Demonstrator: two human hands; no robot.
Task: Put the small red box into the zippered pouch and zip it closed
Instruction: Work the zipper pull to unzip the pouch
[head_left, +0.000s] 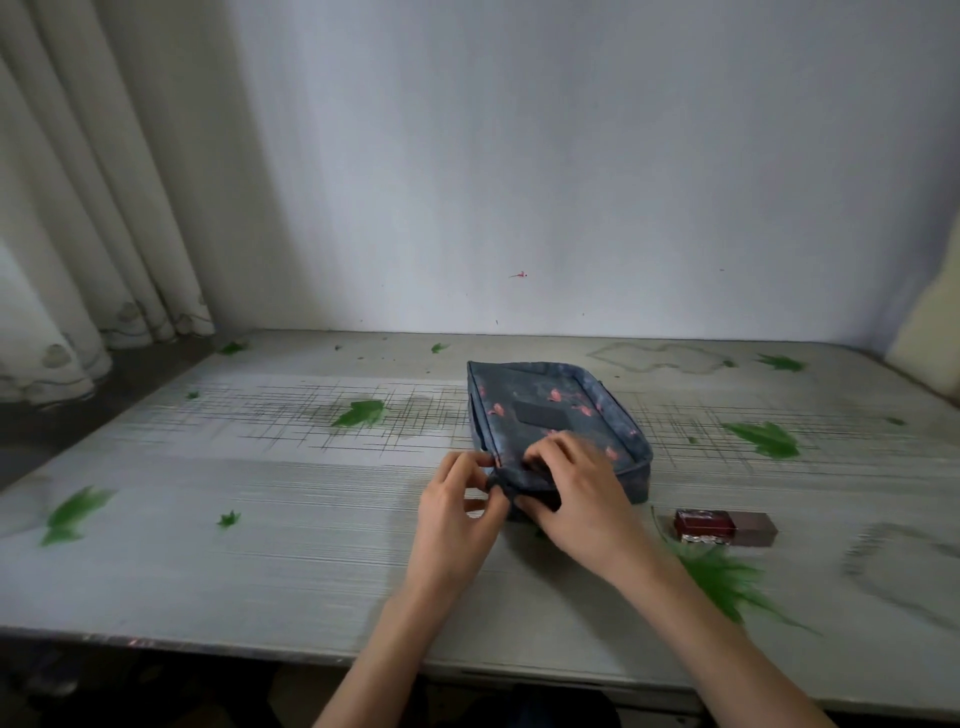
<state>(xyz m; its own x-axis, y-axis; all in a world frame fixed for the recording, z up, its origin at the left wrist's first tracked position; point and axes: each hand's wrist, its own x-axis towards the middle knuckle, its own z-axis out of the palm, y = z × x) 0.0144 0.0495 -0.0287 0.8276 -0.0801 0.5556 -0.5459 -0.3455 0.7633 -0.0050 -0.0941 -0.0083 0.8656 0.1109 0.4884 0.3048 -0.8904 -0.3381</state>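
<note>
Lying flat near the middle of a pale grey table (260, 545) printed with green leaves, the blue-grey fabric zippered pouch (561, 410), patterned with small pink shapes and a dark patch on top, has both hands at its near left corner. The left hand (457, 499) pinches that corner between thumb and curled fingertips; motion blur hides whether it holds the zip pull or only fabric. The right hand (571, 488) grips the same corner, fingers curled over the top panel and thumb against the front wall. I cannot tell whether the zip is open. The small red box (724, 527), glossy and rectangular, lies on the table outside the pouch, near its near right corner and apart from both hands. A cream pleated curtain (78, 208) hangs at the left beside a plain pale wall (571, 156).
</note>
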